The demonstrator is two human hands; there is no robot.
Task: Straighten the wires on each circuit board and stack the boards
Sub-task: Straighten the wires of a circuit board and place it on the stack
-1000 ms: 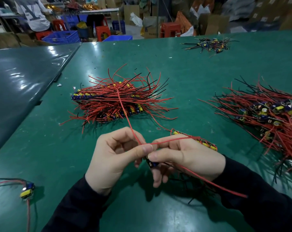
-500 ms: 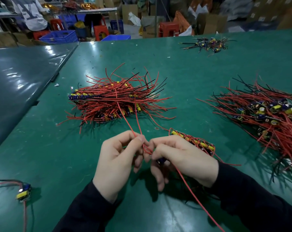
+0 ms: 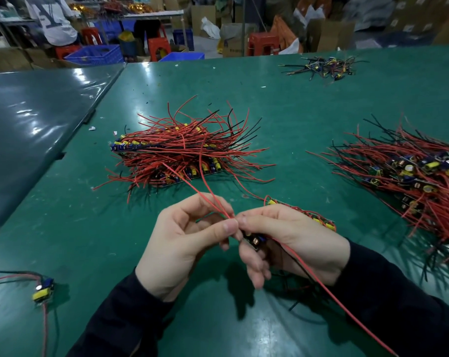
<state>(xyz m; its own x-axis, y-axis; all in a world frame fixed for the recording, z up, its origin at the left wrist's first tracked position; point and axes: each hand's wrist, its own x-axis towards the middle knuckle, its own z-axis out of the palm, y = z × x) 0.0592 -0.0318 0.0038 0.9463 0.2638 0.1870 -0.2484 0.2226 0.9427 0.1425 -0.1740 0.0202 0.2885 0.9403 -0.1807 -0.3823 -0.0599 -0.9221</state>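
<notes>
Green table [image 3: 282, 104], glossy, scuffed; a darker table [image 3: 33, 119] butts its left edge. Near left edge: lone board [image 3: 43, 292] with wires. Centre: stacked boards [image 3: 182, 155], red and black wires fanned out. Near edge, centre: left hand [image 3: 182, 243] pinches two red wires [image 3: 208, 194] between thumb and forefinger; right hand [image 3: 292, 240] grips a circuit board [image 3: 255, 240], fingers curled round it. Right edge: loose heap [image 3: 411, 176]. Far right corner: small tangle [image 3: 323, 68]. Beyond: red stools [image 3: 263, 42], blue crates [image 3: 94, 55], cartons.
</notes>
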